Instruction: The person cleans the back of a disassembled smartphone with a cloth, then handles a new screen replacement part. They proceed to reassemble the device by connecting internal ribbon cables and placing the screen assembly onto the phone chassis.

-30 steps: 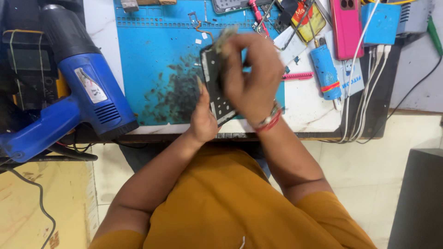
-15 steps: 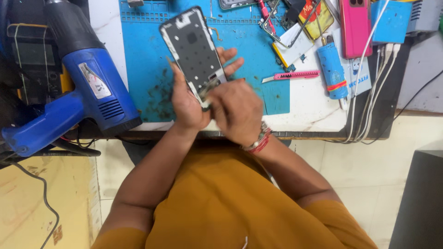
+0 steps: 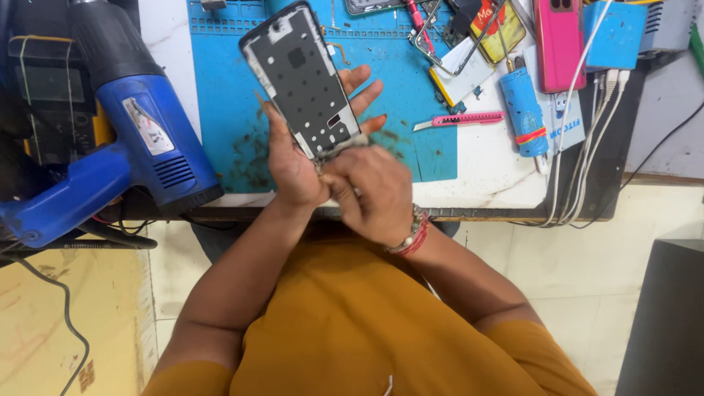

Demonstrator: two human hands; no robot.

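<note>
My left hand [image 3: 297,158] holds a bare phone frame [image 3: 301,77], grey inside with a black rim, tilted with its top toward the far left, above a blue work mat [image 3: 227,95]. Its fingers spread out behind the frame's right side. My right hand [image 3: 370,191] is closed at the frame's lower end, pinching something small there; what it grips is hidden by the fingers. A beaded bracelet sits on my right wrist.
A blue and black heat gun [image 3: 139,125] lies at the mat's left. A pink utility knife [image 3: 462,119], a blue cylinder [image 3: 522,110], a pink phone [image 3: 559,40], white cables [image 3: 579,147] and loose phone parts crowd the right side. The bench edge [image 3: 477,213] runs just beyond my hands.
The phone frame has turned from sitting under my right hand to standing out flat above both hands. My right hand has dropped from the frame's top to its lower end.
</note>
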